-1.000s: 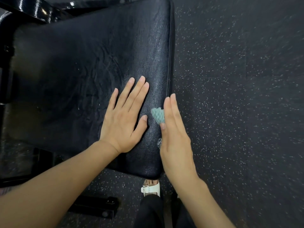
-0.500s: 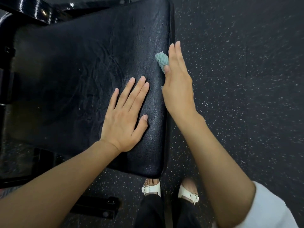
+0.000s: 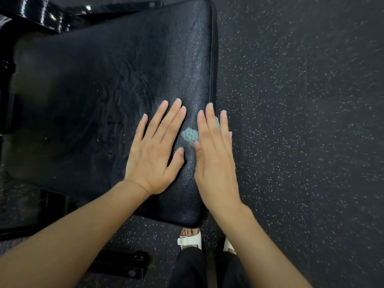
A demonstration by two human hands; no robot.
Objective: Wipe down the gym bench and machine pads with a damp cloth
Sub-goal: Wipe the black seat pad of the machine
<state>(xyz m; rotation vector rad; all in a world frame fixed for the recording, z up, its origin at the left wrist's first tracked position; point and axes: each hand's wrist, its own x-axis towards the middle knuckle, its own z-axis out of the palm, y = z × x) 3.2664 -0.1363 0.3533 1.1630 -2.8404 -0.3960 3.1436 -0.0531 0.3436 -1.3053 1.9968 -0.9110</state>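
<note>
Bench pad (image 3: 104,90), right-edge wipe, return stroke.
Right hand (image 3: 214,163) flat, fingers straight, pressing teal cloth (image 3: 190,136) under the fingers; drawn back from farther up the edge, so that strip likely covered. Left hand (image 3: 153,154) flat, gripping nothing, bracing just beside. Pad edge under right fingers, floor (image 3: 301,142) beyond; broad pad open past left hand.
</note>
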